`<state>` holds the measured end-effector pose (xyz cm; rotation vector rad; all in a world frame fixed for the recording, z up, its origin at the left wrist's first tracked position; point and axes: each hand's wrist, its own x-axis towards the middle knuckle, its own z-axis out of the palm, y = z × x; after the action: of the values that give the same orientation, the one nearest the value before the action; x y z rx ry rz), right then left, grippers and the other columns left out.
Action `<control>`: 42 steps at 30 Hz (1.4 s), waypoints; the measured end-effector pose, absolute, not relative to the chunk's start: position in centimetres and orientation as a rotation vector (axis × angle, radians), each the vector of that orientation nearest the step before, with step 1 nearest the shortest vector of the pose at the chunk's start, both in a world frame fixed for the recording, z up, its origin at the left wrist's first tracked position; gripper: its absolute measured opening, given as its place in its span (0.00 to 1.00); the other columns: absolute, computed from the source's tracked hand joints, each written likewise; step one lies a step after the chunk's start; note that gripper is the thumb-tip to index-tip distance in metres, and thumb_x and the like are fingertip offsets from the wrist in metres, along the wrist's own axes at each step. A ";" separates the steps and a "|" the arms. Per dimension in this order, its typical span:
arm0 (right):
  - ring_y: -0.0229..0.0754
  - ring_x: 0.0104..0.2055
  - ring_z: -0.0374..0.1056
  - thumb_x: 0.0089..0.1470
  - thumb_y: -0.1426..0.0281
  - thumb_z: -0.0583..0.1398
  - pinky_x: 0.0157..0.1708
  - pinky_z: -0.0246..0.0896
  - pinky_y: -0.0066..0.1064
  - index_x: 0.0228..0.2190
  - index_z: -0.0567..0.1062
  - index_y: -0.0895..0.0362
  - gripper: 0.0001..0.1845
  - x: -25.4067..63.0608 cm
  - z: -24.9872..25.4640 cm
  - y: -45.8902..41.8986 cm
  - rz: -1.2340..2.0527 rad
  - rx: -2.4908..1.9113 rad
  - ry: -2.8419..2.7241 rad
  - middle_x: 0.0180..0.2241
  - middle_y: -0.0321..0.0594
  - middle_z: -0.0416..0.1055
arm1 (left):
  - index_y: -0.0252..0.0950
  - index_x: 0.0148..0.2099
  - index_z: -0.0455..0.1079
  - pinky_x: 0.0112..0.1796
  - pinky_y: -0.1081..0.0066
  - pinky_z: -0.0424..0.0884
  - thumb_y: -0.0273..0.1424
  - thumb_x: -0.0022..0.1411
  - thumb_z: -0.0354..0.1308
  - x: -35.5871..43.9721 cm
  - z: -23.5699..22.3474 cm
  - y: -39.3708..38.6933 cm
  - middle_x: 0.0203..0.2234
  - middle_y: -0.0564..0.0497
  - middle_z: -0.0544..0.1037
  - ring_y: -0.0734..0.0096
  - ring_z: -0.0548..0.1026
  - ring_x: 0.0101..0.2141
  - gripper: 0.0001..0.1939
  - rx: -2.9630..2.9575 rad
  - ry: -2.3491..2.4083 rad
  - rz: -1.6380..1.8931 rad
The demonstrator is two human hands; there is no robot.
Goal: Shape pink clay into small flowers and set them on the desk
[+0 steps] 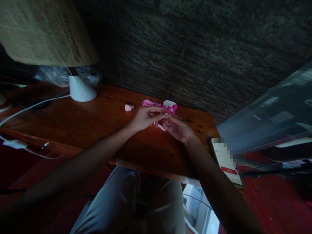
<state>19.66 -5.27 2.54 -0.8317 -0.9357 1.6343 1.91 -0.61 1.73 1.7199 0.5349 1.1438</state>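
Both of my hands meet over the far side of a wooden table (102,120). My left hand (146,117) pinches its fingertips together on a small pale pink piece of soft material (161,126). My right hand (177,128) lies palm up beneath it, fingers curled around the same piece. Just behind the fingers lie more pieces: a pink lump (148,103), a white piece (169,104) and a bright magenta bit (173,108). A separate light pink lump (129,107) rests to the left.
A lamp with a white base (81,89) and a tan shade (44,32) stands at the back left, with white cables (29,109) trailing off. A phone (226,161) lies at the table's right edge. A dark stone-pattern wall (195,52) rises behind. My lap shows below.
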 end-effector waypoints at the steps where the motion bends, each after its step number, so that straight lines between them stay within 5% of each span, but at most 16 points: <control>1: 0.35 0.34 0.71 0.48 0.65 0.74 0.48 0.69 0.31 0.32 0.82 0.51 0.09 19.7 2.5 -5.3 1.643 -0.830 -0.944 0.32 0.33 0.79 | 0.33 0.50 0.79 0.21 0.80 0.72 0.36 0.62 0.67 1.9 1.8 -0.6 0.32 0.47 0.85 0.75 0.80 0.25 0.17 1.732 0.545 1.156; 9: 0.36 0.35 0.74 0.44 0.64 0.75 0.46 0.72 0.32 0.31 0.83 0.50 0.10 20.0 3.0 -5.5 1.582 -0.848 -1.041 0.32 0.34 0.81 | 0.34 0.47 0.81 0.23 0.79 0.74 0.36 0.58 0.70 1.8 1.8 -0.5 0.42 0.44 0.85 0.77 0.78 0.25 0.17 1.699 0.549 1.240; 16: 0.33 0.28 0.70 0.42 0.61 0.76 0.33 0.69 0.28 0.30 0.85 0.50 0.11 20.0 2.5 -5.2 1.431 -0.913 -1.115 0.28 0.32 0.80 | 0.32 0.50 0.79 0.21 0.80 0.67 0.34 0.55 0.72 1.6 1.6 -0.7 0.28 0.49 0.83 0.79 0.73 0.21 0.21 1.795 0.543 1.164; 27: 0.38 0.41 0.76 0.46 0.54 0.74 0.46 0.70 0.32 0.36 0.85 0.50 0.17 19.2 2.0 -5.2 1.541 -0.877 -1.123 0.38 0.36 0.83 | 0.30 0.47 0.80 0.23 0.80 0.66 0.33 0.58 0.69 2.1 1.0 -0.7 0.25 0.52 0.80 0.80 0.70 0.21 0.16 1.869 0.528 1.214; 42: 0.35 0.32 0.73 0.43 0.54 0.74 0.38 0.69 0.30 0.31 0.84 0.50 0.15 19.2 1.8 -5.0 1.515 -0.903 -1.211 0.30 0.32 0.79 | 0.29 0.52 0.78 0.23 0.79 0.70 0.32 0.60 0.66 2.2 0.6 -0.9 0.24 0.51 0.81 0.78 0.74 0.21 0.19 1.874 0.487 1.104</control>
<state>19.20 -5.00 1.80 -0.9027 -1.2113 1.5152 2.22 -0.93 0.63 1.8744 0.4873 1.1043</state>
